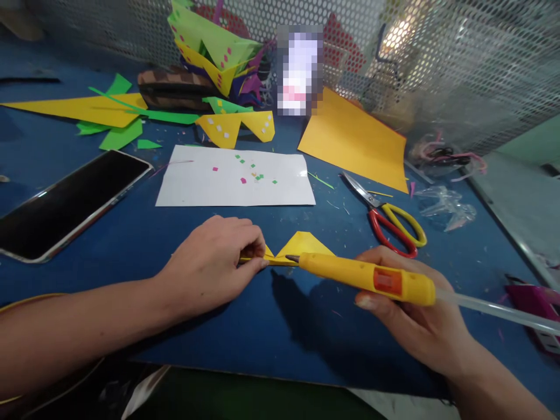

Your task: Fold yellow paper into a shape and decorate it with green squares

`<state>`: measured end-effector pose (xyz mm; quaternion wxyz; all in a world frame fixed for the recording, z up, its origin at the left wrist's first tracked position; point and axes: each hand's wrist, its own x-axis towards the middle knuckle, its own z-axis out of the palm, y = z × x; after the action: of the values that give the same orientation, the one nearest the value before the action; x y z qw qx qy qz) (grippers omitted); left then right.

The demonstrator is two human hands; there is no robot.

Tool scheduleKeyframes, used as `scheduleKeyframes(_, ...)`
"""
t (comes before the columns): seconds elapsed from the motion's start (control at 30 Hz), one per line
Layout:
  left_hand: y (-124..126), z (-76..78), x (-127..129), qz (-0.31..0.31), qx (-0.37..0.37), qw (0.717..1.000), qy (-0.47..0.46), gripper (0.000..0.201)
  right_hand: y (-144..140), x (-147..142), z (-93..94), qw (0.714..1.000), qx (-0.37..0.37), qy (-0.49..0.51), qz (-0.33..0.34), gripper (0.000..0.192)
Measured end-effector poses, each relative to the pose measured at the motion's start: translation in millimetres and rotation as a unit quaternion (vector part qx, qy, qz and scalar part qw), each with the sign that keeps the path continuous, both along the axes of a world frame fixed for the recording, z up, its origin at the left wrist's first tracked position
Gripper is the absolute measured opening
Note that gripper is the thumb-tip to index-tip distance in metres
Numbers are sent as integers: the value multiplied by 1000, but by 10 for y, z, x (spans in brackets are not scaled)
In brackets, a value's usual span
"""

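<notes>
My left hand [216,254] pinches the left end of a folded yellow paper piece [301,242] that lies on the blue tabletop. Two peaks of the paper rise from a straight folded edge, and my fingers cover much of the left one. In my right hand [420,309] is a yellow hot glue gun [363,274], held nearly level with its metal nozzle pointing left. The nozzle tip is at the fold between the peaks; whether it touches the paper I cannot tell. A clear glue stick [494,309] extends from the gun's back end.
Beyond my hands lies a white sheet [196,184] with small coloured paper bits. Scissors [385,219] and orange-yellow paper [354,137] are on the right, a phone [74,201] on the left. Yellow spotted cutouts [225,128] and a paper craft [214,46] stand near the perforated metal panel [109,29].
</notes>
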<state>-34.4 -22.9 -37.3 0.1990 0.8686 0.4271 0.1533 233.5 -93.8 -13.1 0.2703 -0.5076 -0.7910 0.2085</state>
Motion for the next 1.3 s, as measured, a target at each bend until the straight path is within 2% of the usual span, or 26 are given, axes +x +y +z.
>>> scheduleKeyframes(0.13,19,16,7,23,-28,999,4,10,-4,-9,6,1000,-1,-20,-2,23)
scheduleKeyframes(0.33,53,3,-16,11,-24,999,-30,15,7,-33,14,999,-3,-32,-2,24)
scheduleKeyframes(0.6,53,52,29,37,-26,999,21,7,29,-64,-9,1000,-9,-26,-5,25)
scheduleKeyframes(0.8,49,65,41,5,-16,1000,22,9,22,-64,-34,999,-16,-34,-9,24)
scheduleKeyframes(0.97,12,2,7,-58,69,996,14,18,12,-61,-35,999,-7,-49,1,24)
scheduleKeyframes(1.1,-14,-48,-49,-106,155,982,16,23,21,-80,-46,998,8,-61,7,26)
scheduleKeyframes(1.3,-35,-76,-79,-133,259,956,34,26,31,-97,-58,997,18,-73,10,30)
